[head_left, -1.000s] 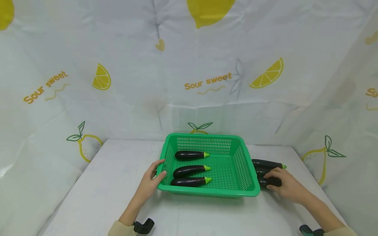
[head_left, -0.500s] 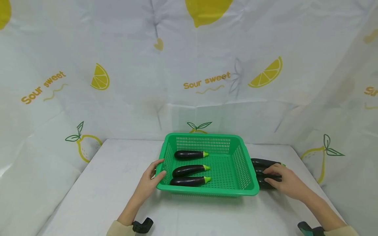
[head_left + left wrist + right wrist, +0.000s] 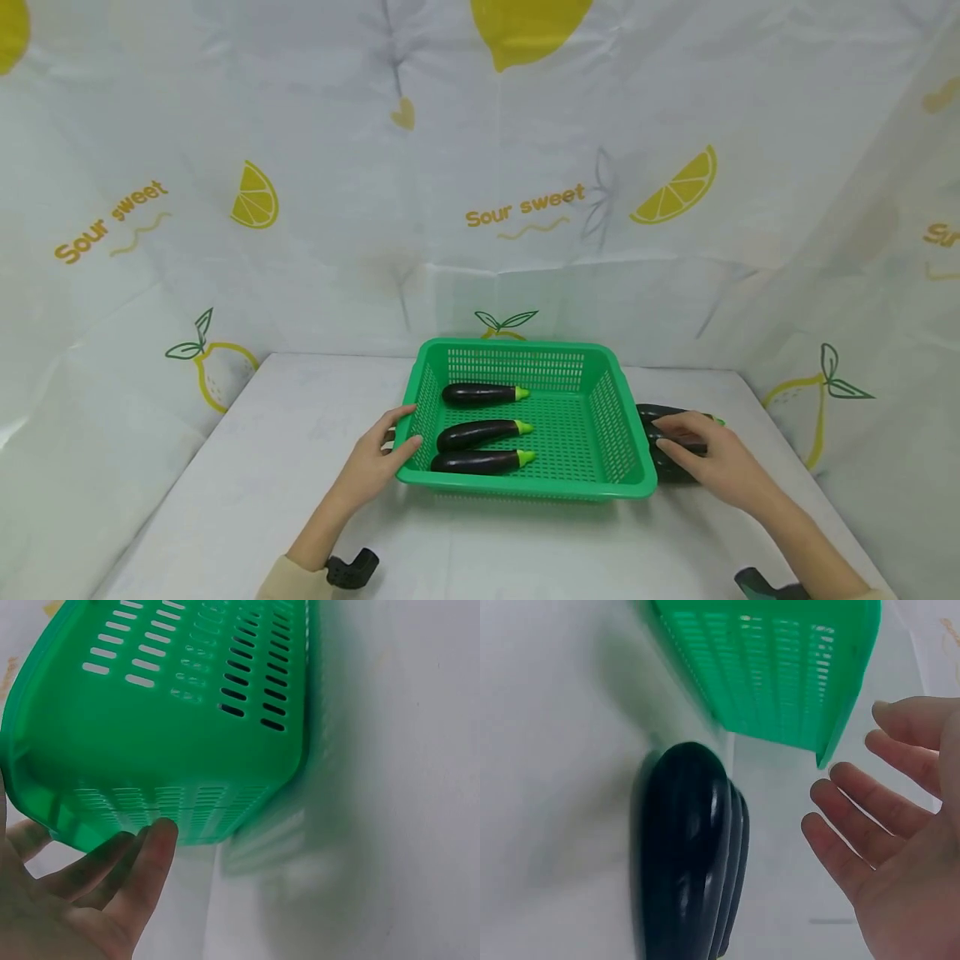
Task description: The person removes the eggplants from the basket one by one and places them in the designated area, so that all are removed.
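My left hand (image 3: pixel 372 467) grips the left rim of a green plastic basket (image 3: pixel 525 488). In the left wrist view its fingers (image 3: pixel 146 874) lie by the basket's outer wall. Inside the basket, three glossy dark eggplants with green stem ends lie crosswise on the left: a back one (image 3: pixel 480 394), a middle one (image 3: pixel 477 434) and a front one (image 3: pixel 476 462). Right of the basket, my right hand (image 3: pixel 712 462) hovers over more eggplants (image 3: pixel 682 862) lying side by side, partly hidden by it in the head view. Its fingers are spread, apart from the eggplants, holding nothing.
The basket stands on a white-covered table (image 3: pixel 285 433). Behind and at both sides hangs a white sheet (image 3: pixel 337 208) printed with lemons and lettering. Dark devices are strapped at both wrists, such as the left wrist's (image 3: pixel 352 569).
My right hand has shifted slightly left over the eggplants beside the basket, and its forearm has swung left. The left hand keeps its hold on the rim; the basket's eggplants lie as before.
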Available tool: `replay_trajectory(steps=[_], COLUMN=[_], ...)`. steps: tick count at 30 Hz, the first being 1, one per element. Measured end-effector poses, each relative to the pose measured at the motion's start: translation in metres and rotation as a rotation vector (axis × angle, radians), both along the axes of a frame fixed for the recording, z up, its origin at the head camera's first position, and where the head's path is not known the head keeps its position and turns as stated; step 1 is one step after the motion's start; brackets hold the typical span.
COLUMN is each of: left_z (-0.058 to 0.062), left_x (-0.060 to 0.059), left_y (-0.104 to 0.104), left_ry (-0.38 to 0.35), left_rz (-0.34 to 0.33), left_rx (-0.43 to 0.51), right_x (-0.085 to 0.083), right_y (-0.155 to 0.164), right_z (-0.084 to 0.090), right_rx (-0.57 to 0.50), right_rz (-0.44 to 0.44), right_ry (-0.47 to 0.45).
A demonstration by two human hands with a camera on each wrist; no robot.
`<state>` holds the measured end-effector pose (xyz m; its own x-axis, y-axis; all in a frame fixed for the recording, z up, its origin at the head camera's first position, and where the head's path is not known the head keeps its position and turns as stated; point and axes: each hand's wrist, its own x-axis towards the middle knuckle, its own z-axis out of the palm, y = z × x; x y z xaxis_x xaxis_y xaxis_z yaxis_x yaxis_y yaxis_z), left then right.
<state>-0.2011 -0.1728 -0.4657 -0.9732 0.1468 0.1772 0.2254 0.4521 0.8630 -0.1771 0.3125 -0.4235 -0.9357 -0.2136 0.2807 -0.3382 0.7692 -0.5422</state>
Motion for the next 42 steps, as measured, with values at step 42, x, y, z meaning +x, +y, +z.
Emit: replay_trajectory(steps=[42], left_z=[0.043], left_x=[-0.008], left_y=[0.023], left_ry=[0.667], left_rz=[-0.12], left_rx=[-0.488], right_x=[0.001], right_y=[-0.028], right_z=[-0.022], right_rx=[-0.222], right_rz=[0.095], right_ry=[-0.206])
